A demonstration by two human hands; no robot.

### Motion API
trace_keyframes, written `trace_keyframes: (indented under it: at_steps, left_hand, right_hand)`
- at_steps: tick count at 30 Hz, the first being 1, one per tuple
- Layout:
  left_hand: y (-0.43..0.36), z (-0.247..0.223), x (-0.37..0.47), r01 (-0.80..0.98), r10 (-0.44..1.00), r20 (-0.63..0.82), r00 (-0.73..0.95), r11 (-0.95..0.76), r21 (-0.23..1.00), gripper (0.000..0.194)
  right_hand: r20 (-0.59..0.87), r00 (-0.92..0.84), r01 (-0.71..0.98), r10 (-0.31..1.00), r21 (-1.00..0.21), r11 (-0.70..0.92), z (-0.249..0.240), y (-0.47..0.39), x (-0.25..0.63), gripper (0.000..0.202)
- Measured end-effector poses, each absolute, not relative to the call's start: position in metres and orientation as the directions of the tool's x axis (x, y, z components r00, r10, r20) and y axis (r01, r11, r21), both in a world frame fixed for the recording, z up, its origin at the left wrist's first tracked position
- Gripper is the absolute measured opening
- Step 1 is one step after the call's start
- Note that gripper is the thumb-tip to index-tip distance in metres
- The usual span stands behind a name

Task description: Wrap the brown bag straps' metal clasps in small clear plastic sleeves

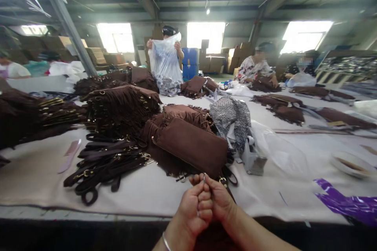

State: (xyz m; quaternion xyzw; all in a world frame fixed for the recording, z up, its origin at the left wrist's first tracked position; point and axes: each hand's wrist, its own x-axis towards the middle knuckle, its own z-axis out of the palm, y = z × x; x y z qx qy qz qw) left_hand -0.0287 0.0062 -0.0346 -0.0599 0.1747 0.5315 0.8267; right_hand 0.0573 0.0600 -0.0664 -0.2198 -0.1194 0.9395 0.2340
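My left hand point(196, 208), with a bangle at its wrist, is closed in a fist near the table's front edge. Pressed against it, my right hand point(219, 198) pinches with thumb and finger. A tiny metallic piece shows between the fingertips; what it belongs to is hidden. Just beyond the hands lies a brown bag point(191, 145) on other fringed brown bags. Dark straps point(108, 160) with gold clasps lie in a heap to the left. A strap with a gold ring shows right beside my right hand.
Stacked fringed bags point(123, 106) stand at the left. A pink comb-like tool point(70, 157), patterned grey cloth point(231, 117), a small grey box point(255, 160), a tape roll point(350, 164) and purple plastic point(346, 202) lie around. Across the table, a person holds up a clear bag point(165, 60); others sit right.
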Motion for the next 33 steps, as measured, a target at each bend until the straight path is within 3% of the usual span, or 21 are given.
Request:
trace_keyframes:
  at_steps: [2, 4, 6, 7, 9, 11, 12, 14, 16, 18, 20, 22, 25, 29, 33]
  left_hand:
    - [0.006, -0.040, -0.034, -0.854, 0.853, -0.400, 0.334, 0.454, 0.256, 0.028]
    - [0.004, -0.043, -0.044, -0.688, 0.858, -0.472, 0.202, 0.467, 0.556, 0.031]
    - [0.000, -0.042, -0.059, -0.270, 0.899, -0.434, -0.055, 0.405, 0.874, 0.031]
    - [-0.002, -0.039, -0.066, 0.015, 0.924, -0.318, -0.213, 0.329, 0.944, 0.028]
    - [-0.007, -0.031, -0.075, 0.525, 0.903, 0.066, -0.423, 0.185, 0.831, 0.020]
    - [-0.011, -0.023, -0.070, 0.753, 0.817, 0.380, -0.434, 0.097, 0.651, 0.023]
    - [-0.012, -0.020, -0.062, 0.770, 0.804, 0.427, -0.413, 0.058, 0.635, 0.024]
    - [-0.011, -0.021, -0.038, 0.642, 0.890, 0.279, -0.361, 0.019, 0.767, 0.023]
    - [-0.005, -0.028, -0.012, 0.313, 0.947, -0.096, -0.306, 0.195, 0.929, 0.024]
    - [0.006, -0.038, 0.005, -0.076, 0.860, -0.414, -0.299, 0.411, 0.908, 0.029]
    - [0.019, -0.045, 0.010, -0.379, 0.768, -0.549, -0.329, 0.425, 0.822, 0.035]
    - [0.030, -0.043, 0.005, -0.531, 0.741, -0.565, -0.362, 0.335, 0.778, 0.036]
    - [0.043, -0.025, -0.005, -0.594, 0.796, -0.479, -0.370, 0.194, 0.780, 0.036]
    - [0.063, 0.005, -0.018, -0.552, 0.898, -0.277, -0.342, 0.047, 0.833, 0.035]
    - [0.091, 0.016, -0.039, -0.404, 0.868, -0.152, -0.473, -0.060, 0.913, 0.028]
  right_hand:
    - [-0.395, -0.767, -0.350, 0.505, -0.403, -0.846, -0.058, 0.054, 0.058, 0.028]
    - [-0.401, -0.737, -0.269, 0.544, -0.565, -0.780, -0.044, 0.045, 0.068, 0.035]
    - [-0.359, -0.679, -0.106, 0.640, -0.815, -0.569, -0.031, 0.037, 0.090, 0.034]
    - [-0.309, -0.635, 0.013, 0.708, -0.920, -0.391, -0.026, 0.034, 0.105, 0.031]
    - [-0.118, -0.502, 0.271, 0.857, -0.962, 0.026, -0.024, 0.032, 0.136, 0.023]
    - [0.076, -0.366, 0.481, 0.928, -0.838, 0.258, -0.032, 0.033, 0.163, 0.023]
    - [0.124, -0.327, 0.557, 0.937, -0.775, 0.297, -0.038, 0.034, 0.172, 0.025]
    - [0.127, -0.312, 0.652, 0.942, -0.692, 0.310, -0.050, 0.036, 0.181, 0.022]
    - [0.077, -0.324, 0.676, 0.943, -0.679, 0.288, -0.055, 0.038, 0.181, 0.010]
    - [0.000, -0.321, 0.631, 0.947, -0.746, 0.214, -0.051, 0.040, 0.180, 0.013]
    - [-0.102, -0.320, 0.543, 0.942, -0.834, 0.094, -0.043, 0.043, 0.183, 0.018]
    - [-0.146, -0.346, 0.460, 0.927, -0.887, 0.032, -0.036, 0.046, 0.192, 0.022]
    - [-0.145, -0.360, 0.397, 0.922, -0.918, 0.010, -0.031, 0.047, 0.207, 0.021]
    - [-0.150, -0.425, 0.277, 0.893, -0.960, -0.030, -0.024, 0.046, 0.208, 0.024]
    - [-0.086, -0.499, 0.175, 0.862, -0.984, 0.004, -0.021, 0.046, 0.182, 0.022]
